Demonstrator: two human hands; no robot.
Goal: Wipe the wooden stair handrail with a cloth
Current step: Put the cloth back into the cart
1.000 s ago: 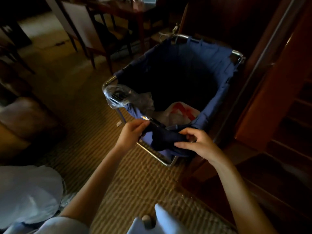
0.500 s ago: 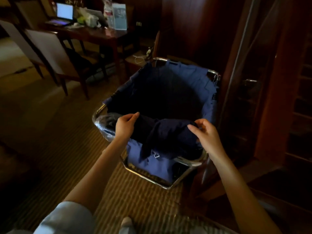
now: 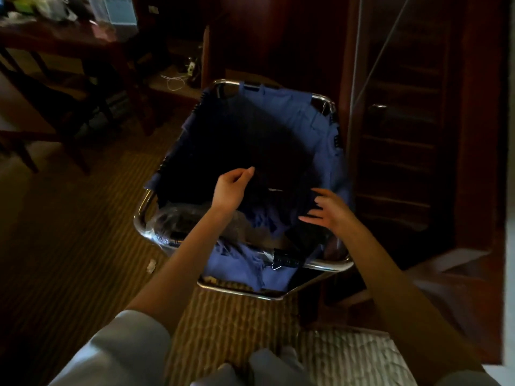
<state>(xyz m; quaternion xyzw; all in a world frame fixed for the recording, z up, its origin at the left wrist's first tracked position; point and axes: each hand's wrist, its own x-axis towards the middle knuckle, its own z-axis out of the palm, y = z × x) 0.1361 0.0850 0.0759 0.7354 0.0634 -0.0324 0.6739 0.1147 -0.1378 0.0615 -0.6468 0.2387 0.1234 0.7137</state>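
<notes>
One dark cloth (image 3: 281, 207) sits mid-frame, bunched between hands above blue laundry cart (image 3: 323, 126). Left hand (image 3: 231, 190) pinches cloth's upper edge, thumb against fingertips. Right hand (image 3: 331, 211) is blurred, fingers spread loose beside cloth, no grip visible. Stairs (image 3: 401, 151) at right of frame, very dim; handrail itself not made out. Task barely begun, by look of it: cloth in hand, no wiping done, whole rail left. Crumpled plastic bag (image 3: 172, 221) at cart's lower-left corner; striped carpet (image 3: 83, 260) below; cluttered worktop (image 3: 55, 34) upper left.
</notes>
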